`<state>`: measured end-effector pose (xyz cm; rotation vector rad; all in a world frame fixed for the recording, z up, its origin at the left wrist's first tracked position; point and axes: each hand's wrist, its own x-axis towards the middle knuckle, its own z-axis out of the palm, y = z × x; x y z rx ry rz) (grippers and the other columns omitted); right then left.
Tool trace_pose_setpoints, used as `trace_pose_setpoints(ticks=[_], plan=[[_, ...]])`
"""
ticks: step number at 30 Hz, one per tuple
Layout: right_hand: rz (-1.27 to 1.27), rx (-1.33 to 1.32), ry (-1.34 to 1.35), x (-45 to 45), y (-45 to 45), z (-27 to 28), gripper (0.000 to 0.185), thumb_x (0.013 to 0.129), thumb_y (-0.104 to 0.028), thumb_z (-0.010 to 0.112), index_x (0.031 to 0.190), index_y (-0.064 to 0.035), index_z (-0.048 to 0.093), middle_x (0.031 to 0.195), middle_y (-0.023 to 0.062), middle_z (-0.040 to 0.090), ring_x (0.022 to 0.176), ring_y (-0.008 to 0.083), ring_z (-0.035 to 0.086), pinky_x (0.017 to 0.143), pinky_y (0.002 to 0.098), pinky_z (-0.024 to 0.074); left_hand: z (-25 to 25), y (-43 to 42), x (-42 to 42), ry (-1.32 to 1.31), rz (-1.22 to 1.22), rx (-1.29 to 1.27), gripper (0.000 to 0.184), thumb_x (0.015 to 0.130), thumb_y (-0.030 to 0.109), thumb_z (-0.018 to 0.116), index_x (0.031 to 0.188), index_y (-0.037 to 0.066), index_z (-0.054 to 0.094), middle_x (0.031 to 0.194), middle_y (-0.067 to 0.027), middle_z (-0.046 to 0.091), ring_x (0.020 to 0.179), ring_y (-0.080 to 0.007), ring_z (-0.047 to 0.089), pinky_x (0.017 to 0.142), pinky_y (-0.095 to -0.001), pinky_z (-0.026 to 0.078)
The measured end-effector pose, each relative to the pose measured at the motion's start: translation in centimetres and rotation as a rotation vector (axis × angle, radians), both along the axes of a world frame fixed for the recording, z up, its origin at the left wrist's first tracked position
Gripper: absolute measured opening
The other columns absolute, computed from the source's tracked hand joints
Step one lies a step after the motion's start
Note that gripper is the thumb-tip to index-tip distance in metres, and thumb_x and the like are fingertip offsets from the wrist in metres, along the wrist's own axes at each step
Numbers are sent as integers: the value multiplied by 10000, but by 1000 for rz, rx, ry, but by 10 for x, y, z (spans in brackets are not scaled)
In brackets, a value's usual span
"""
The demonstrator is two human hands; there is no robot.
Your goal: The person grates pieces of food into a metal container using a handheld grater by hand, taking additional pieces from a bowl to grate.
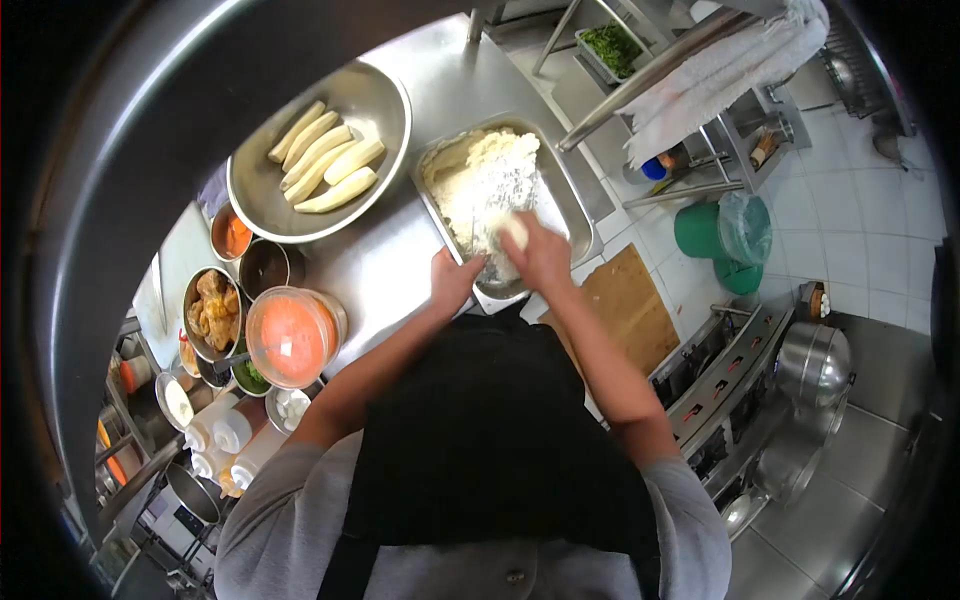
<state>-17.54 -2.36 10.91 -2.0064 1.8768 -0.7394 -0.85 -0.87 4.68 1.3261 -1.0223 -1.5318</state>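
A rectangular metal pan (pixel 572 213) stands on the steel counter in front of me, with a pale, crumbly mass (pixel 490 165) spread over a grater (pixel 478 215) and the pan bottom. My right hand (pixel 540 255) is closed around a pale piece (pixel 513 232) pressed against the grater's surface. At the near left edge of the pan, my left hand (pixel 457 278) grips the grater's lower end, which its fingers partly hide. Left of the pan, a large steel bowl (pixel 395 150) holds several peeled, elongated pale pieces (pixel 325 160).
Left of me are a tub of orange-red liquid (pixel 292 338), a container of browned food (pixel 213 310) and squeeze bottles (pixel 235 428). A wooden board (pixel 630 310) lies at right, near a stove (pixel 725 375) and a green bin (pixel 700 230). A towel (pixel 715 80) hangs on a rail.
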Motion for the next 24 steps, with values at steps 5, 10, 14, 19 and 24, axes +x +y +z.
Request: trace_pose_setpoints(ticks=[5, 10, 14, 19, 24], plan=[[-113, 138, 169, -7, -71, 15, 430, 904, -401, 629, 1199, -89, 614, 770, 222, 685, 714, 398, 679, 625, 495, 520, 2, 4, 6, -9, -21, -18, 267, 862, 45, 712, 1082, -85, 633, 980, -111, 719, 866, -137, 662, 792, -295, 539], [144, 27, 11, 4, 11, 5, 402, 886, -425, 646, 1147, -119, 644, 768, 228, 684, 707, 408, 681, 639, 499, 533, -12, 4, 13, -25, 14, -51, 281, 828, 98, 715, 1042, -78, 672, 917, -129, 733, 806, -158, 686, 749, -332, 550], [-143, 20, 62, -14, -61, 0, 442, 883, -455, 639, 1154, -106, 633, 776, 236, 687, 725, 430, 675, 676, 528, 525, -6, 3, 8, -69, 24, -22, 285, 824, 97, 720, 1041, -81, 670, 905, -131, 730, 793, -148, 677, 740, -329, 549], [7, 102, 85, -1, -10, 7, 414, 878, -441, 647, 1139, -120, 637, 730, 221, 679, 713, 411, 686, 664, 521, 528, -1, -5, 15, -156, -27, -37, 280, 827, 92, 749, 1005, -102, 652, 899, -126, 728, 781, -139, 665, 717, -304, 547], [-69, -26, 60, -11, -47, -2, 390, 872, -406, 663, 1118, -103, 640, 719, 222, 672, 698, 410, 681, 635, 511, 531, 15, 3, 13, -92, -6, 17, 276, 822, 61, 710, 1055, -80, 665, 912, -100, 725, 795, -142, 666, 731, -311, 546]])
